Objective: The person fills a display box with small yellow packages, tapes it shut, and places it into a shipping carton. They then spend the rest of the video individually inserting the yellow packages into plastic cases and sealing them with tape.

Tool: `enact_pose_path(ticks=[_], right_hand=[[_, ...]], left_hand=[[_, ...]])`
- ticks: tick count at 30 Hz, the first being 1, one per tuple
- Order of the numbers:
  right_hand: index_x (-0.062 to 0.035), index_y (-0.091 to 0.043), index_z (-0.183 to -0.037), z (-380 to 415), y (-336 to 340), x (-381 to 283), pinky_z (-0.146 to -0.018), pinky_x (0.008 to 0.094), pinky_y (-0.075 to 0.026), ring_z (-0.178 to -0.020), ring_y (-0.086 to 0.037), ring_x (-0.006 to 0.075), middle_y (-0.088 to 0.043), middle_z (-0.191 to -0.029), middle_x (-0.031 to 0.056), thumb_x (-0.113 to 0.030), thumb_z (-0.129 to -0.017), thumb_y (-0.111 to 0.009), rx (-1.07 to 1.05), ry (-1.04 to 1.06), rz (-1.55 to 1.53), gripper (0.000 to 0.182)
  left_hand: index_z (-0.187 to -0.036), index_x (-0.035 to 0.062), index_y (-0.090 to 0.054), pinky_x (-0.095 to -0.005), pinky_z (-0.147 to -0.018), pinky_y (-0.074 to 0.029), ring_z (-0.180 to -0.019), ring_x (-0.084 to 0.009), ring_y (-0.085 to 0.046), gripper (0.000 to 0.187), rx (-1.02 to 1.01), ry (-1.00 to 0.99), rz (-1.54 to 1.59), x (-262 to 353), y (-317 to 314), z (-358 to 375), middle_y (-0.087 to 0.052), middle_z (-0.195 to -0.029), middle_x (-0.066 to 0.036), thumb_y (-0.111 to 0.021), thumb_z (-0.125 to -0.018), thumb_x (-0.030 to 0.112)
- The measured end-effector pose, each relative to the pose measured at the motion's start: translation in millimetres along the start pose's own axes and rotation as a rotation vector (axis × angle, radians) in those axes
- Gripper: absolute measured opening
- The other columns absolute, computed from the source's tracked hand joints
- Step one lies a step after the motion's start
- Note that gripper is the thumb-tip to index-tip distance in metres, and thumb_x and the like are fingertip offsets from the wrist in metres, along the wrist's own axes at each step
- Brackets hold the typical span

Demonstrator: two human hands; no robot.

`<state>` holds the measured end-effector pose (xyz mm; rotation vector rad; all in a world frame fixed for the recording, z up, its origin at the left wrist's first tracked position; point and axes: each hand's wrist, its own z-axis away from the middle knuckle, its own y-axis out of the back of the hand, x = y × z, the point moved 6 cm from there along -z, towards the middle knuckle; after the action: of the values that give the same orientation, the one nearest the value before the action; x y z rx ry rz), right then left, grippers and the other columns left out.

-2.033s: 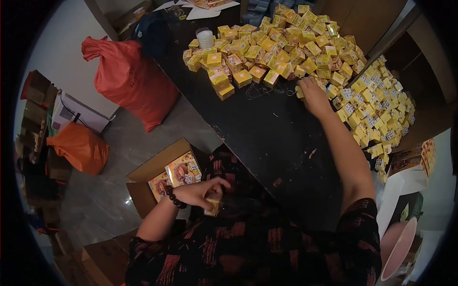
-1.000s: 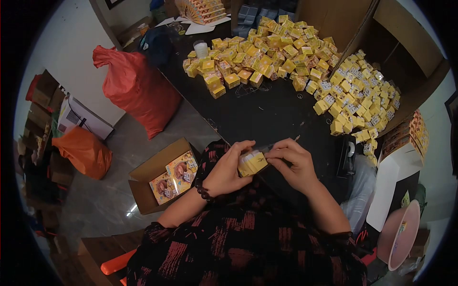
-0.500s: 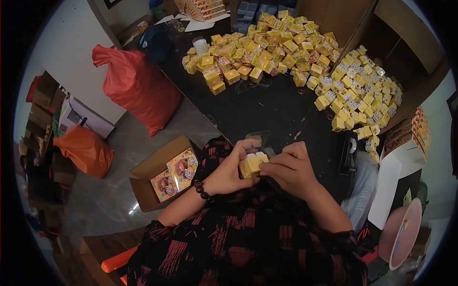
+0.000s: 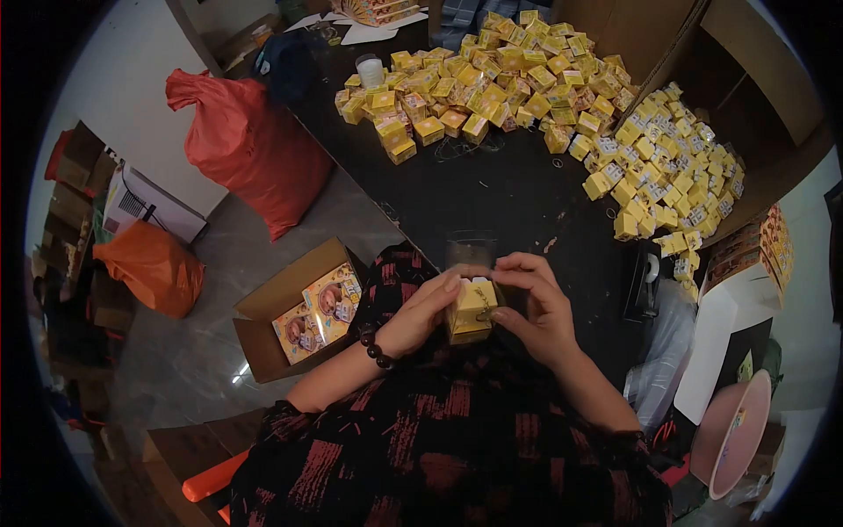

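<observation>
A small yellow box (image 4: 472, 303) sits in front of my body, held between both hands. My left hand (image 4: 421, 314) closes on its left side, the fingertips at the top edge. Against its right side rests the thumb of my right hand (image 4: 540, 312), while that hand's fingers curve over the far right corner. A thin metal chain lies on the box's upper face, close to my right thumb. Just beyond the box is a clear plastic piece (image 4: 471, 246) over the black tabletop (image 4: 421, 206).
Yellow printed boxes (image 4: 474, 92) lie heaped at the back, beside a white cup (image 4: 370, 70). Smaller yellow pieces (image 4: 659, 167) spill from a large carton (image 4: 755, 97). A tape dispenser (image 4: 645, 281) stands right. An open carton (image 4: 255, 338) and red sack (image 4: 250, 149) are left.
The box has turned more upright between my hands, and a chain now shows on it. My right fingers have lifted and spread along its far right side.
</observation>
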<state>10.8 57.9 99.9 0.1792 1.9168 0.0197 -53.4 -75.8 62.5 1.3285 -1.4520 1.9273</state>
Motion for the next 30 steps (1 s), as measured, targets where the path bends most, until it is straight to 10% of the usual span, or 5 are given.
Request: enact_pose_path(ticks=[11,16,21,30], right_hand=[[0.0026,-0.061,-0.093,3,-15,19,-0.104,0.0446,-0.041,-0.117,-0.056,0.033,-0.056,-0.12,0.0176,0.001,-0.078,-0.071,0.005,0.054,-0.164,0.019],[0.0035,-0.061,-0.09,-2,-9,-6,-0.104,0.04,-0.043,-0.112,-0.06,0.0275,-0.06,-0.111,0.0123,0.009,-0.078,-0.067,-0.125,0.085,0.119,0.014],[-0.0041,-0.069,-0.103,1,-9,11,-0.092,0.0314,-0.049,-0.085,-0.064,0.0168,-0.059,-0.099,0.0055,-0.002,-0.077,-0.074,-0.067,-0.363,-0.091,0.026],[-0.0036,-0.069,-0.104,-7,-15,2,-0.085,0.0289,-0.053,-0.097,-0.065,0.0201,-0.065,-0.11,0.0094,0.001,-0.077,-0.073,-0.123,-0.172,0.09,0.028]], left_hand=[[-0.137,0.0026,-0.03,-0.0308,-0.097,-0.043,-0.114,-0.0154,-0.052,0.052,-0.078,0.182,0.509,-20,-4,10,-0.05,-0.123,-0.007,-0.051,-0.095,0.026],[-0.136,0.004,-0.029,-0.0302,-0.099,-0.04,-0.118,-0.0145,-0.048,0.066,-0.083,0.167,0.053,-25,2,6,-0.046,-0.127,-0.008,-0.068,-0.083,0.003],[-0.135,0.0034,-0.029,-0.0293,-0.099,-0.04,-0.118,-0.0144,-0.047,0.063,-0.125,0.094,-0.173,-21,0,0,-0.046,-0.125,-0.009,-0.067,-0.085,0.008],[-0.134,0.0037,-0.028,-0.0284,-0.098,-0.04,-0.117,-0.0138,-0.046,0.062,-0.111,0.105,-0.265,-14,5,2,-0.046,-0.123,-0.008,-0.067,-0.086,0.009]])
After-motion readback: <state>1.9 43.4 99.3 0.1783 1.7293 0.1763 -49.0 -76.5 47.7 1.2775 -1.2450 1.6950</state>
